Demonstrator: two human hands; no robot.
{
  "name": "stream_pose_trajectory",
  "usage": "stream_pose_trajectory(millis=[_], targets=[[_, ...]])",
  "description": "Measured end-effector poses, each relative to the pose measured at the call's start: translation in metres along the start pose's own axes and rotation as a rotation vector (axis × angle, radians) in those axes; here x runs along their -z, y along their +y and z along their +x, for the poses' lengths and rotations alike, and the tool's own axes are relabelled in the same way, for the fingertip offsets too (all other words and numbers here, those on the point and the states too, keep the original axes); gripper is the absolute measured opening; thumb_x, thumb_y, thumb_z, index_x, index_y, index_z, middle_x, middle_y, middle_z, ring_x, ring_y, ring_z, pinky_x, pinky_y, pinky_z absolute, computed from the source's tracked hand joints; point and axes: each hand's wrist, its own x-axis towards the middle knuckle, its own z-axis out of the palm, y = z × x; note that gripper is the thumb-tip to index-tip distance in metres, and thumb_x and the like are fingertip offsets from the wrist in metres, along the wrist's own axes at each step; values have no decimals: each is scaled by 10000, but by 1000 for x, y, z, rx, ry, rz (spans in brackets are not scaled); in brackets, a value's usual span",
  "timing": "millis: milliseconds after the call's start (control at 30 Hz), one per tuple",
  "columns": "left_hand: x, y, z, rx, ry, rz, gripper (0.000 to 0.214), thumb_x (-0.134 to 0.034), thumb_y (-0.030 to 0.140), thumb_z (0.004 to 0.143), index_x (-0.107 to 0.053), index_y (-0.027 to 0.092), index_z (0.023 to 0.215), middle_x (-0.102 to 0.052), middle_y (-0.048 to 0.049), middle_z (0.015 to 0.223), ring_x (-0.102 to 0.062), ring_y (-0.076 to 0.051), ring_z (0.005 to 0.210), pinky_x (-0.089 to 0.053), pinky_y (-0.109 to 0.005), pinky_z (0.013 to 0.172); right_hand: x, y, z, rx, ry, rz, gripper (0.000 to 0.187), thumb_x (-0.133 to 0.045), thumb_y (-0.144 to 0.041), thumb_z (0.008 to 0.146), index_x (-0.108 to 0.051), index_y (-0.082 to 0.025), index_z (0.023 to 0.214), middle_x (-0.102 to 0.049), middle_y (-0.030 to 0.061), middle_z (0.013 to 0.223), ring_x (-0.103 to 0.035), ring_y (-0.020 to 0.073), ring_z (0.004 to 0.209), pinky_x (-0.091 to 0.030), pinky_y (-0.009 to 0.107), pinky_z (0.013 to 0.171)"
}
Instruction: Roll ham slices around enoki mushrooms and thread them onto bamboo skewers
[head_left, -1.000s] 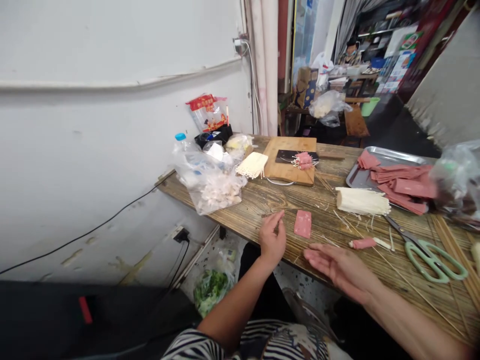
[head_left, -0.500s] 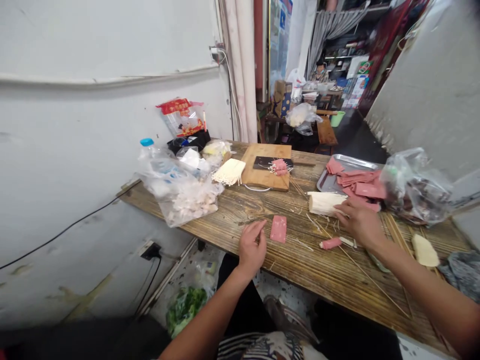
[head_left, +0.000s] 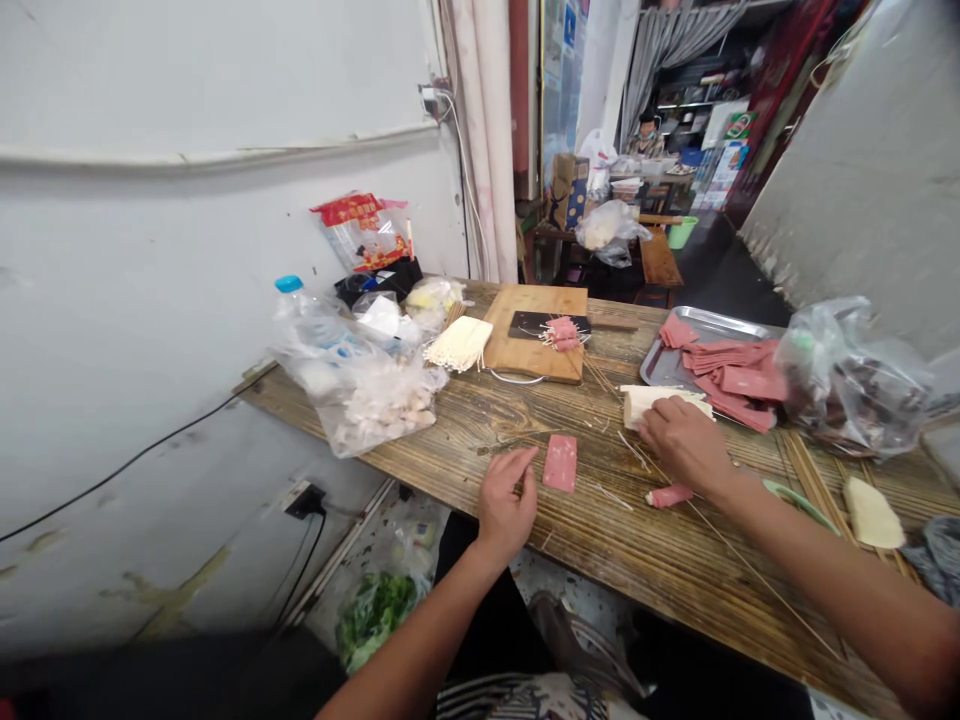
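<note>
My left hand rests at the table's near edge with its fingers stretched out and nothing in them. Just right of its fingertips lies a flat pink slice of ham. My right hand reaches over a pale bundle of enoki mushrooms, fingers curled down onto its near side; the fingertips are partly hidden. Below that hand is a rolled pink slice with mushroom inside, partly covered by the forearm. A thin skewer runs diagonally under the wrist.
A metal tray of pink slices stands at the right beside a full plastic bag. Further back, a cutting board carries a cleaver with filled rolls on it. More enoki and bagged food lie left.
My right hand has moved left along the enoki bundle and now covers its near side. The left hand has stayed by the flat slice. The view has shifted slightly.
</note>
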Motion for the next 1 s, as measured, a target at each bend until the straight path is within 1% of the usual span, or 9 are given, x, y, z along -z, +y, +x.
stream_pose_trajectory(millis=[200, 300, 400, 500, 600, 700, 767, 867, 1000], targets=[[0, 0, 1, -23, 13, -6, 270, -487, 105, 872, -685, 165, 1043, -706, -84, 1000, -644, -187, 946, -522, -358, 872, 0, -9, 6, -20, -107, -46, 146, -483, -132, 854, -624, -103, 827, -600, 144, 842, -518, 244, 806, -357, 326, 667], [0, 0, 1, -30, 18, -5, 269, -488, 98, 869, -685, 165, 1041, -705, -83, 998, -646, -185, 941, -523, -351, 866, -2, -8, 7, 0, -146, -1, 113, -515, -148, 814, -618, -103, 824, -607, 151, 856, -532, 237, 804, -359, 308, 648], [0, 1, 0, -46, 10, 0, 278, -481, 95, 873, -676, 164, 1059, -698, -88, 1003, -636, -188, 946, -518, -355, 867, -6, -2, 8, -57, -77, 143, 127, -491, -169, 802, -603, -131, 753, -614, 132, 809, -535, 211, 760, -357, 292, 645], [-1, 7, 2, -117, -62, 21, 308, -482, 93, 867, -659, 169, 1107, -685, -94, 1034, -616, -202, 967, -507, -376, 875, -9, 7, 9, -160, 24, 298, 154, -464, -187, 777, -573, -163, 671, -609, 90, 724, -521, 174, 671, -356, 278, 628], [-9, 19, 10, -172, -149, -3, 323, -496, 99, 856, -656, 178, 1125, -679, -97, 1069, -612, -209, 986, -506, -380, 883, -6, 16, 8, -143, 42, 400, 181, -451, -228, 784, -563, -181, 650, -613, 52, 694, -520, 142, 614, -368, 258, 596], [-22, 34, 21, -151, -213, -98, 286, -526, 114, 852, -681, 171, 1086, -691, -95, 1050, -617, -207, 1009, -504, -372, 921, 3, 27, 4, -149, 66, 627, 237, -454, -310, 828, -620, -184, 714, -658, 53, 758, -567, 143, 641, -412, 260, 614], [-33, 45, 28, -104, -252, -165, 250, -552, 125, 853, -702, 168, 1049, -707, -82, 993, -630, -197, 979, -508, -361, 923, 10, 35, 0, -203, 105, 776, 268, -497, -389, 826, -663, -189, 762, -684, 63, 816, -600, 165, 695, -439, 281, 651], [-49, 62, 38, -37, -313, -237, 213, -590, 149, 855, -719, 180, 1021, -722, -62, 989, -653, -179, 930, -518, -340, 907, 24, 47, -6, -314, 181, 895, 333, -576, -507, 778, -696, -197, 772, -694, 68, 837, -614, 196, 753, -459, 319, 708], [-65, 89, 59, -66, -273, -312, 231, -605, 186, 863, -703, 171, 1071, -713, -81, 1085, -643, -195, 1025, -505, -338, 942, 47, 53, -16, -451, 228, 1043, 410, -639, -592, 719, -708, -196, 793, -698, 58, 827, -606, 197, 754, -464, 331, 723]])
